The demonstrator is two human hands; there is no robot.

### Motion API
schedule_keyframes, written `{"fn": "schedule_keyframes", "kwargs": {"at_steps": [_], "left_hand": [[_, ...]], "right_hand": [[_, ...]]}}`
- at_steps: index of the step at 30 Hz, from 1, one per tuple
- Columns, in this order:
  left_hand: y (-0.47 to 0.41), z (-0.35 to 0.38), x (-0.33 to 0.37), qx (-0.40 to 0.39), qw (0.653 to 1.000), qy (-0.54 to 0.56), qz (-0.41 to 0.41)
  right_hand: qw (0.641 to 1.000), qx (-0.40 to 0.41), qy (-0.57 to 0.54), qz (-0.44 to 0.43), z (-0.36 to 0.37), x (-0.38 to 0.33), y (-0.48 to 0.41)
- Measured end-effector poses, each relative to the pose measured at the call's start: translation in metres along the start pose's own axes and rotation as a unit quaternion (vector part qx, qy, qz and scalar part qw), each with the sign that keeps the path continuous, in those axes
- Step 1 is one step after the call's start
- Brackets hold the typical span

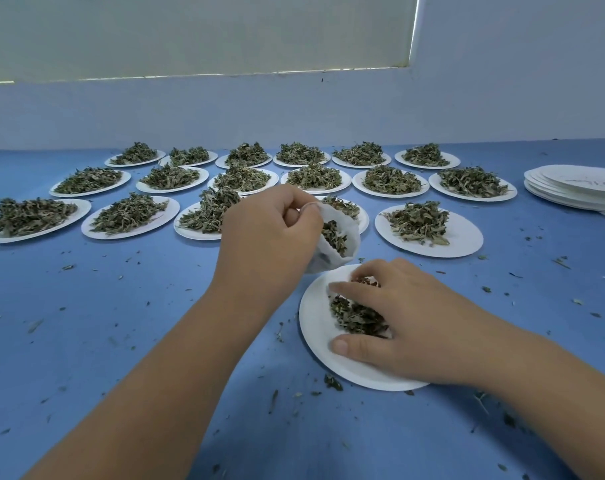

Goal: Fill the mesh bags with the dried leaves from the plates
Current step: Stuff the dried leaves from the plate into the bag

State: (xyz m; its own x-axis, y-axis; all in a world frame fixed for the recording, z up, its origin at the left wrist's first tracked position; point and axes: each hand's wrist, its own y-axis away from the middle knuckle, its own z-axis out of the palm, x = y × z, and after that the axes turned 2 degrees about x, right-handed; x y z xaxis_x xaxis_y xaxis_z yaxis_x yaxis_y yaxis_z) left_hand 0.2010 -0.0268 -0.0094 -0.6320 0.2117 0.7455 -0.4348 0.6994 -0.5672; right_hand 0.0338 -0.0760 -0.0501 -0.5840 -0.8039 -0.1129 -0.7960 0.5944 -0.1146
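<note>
My left hand point(270, 233) grips the rim of a white mesh bag point(346, 233), holding its mouth open; dried leaves show inside it. Just below the bag lies a white paper plate point(315, 327) with a small heap of dried leaves point(356, 315). My right hand point(394, 317) rests on that plate, fingers curled over and around the heap, thumb pressed on the plate. Whether the leaves are lifted is not visible. The bag's lower edge touches the plate's far rim.
Three rows of paper plates heaped with dried leaves point(429, 225) fill the blue table point(121, 323) beyond my hands. A stack of bare plates point(578, 188) sits far right. Leaf crumbs are scattered across the table. A pale wall point(294, 109) closes the far edge.
</note>
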Motion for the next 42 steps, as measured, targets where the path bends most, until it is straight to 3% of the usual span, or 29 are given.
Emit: {"fn": "schedule_keyframes", "kwargs": {"at_steps": [16, 24, 42], "left_hand": [[0.003, 0.003, -0.005, -0.005, 0.999, -0.025, 0.039], [0.002, 0.003, -0.006, -0.006, 0.998, -0.036, 0.042], [0.003, 0.004, -0.007, 0.0, 0.994, -0.071, 0.077]], "right_hand": [[0.998, -0.013, 0.018, -0.053, -0.007, -0.001, -0.002], [0.996, -0.045, -0.045, -0.063, -0.018, 0.013, 0.012], [0.997, 0.011, -0.054, -0.047, -0.01, 0.001, 0.005]]}}
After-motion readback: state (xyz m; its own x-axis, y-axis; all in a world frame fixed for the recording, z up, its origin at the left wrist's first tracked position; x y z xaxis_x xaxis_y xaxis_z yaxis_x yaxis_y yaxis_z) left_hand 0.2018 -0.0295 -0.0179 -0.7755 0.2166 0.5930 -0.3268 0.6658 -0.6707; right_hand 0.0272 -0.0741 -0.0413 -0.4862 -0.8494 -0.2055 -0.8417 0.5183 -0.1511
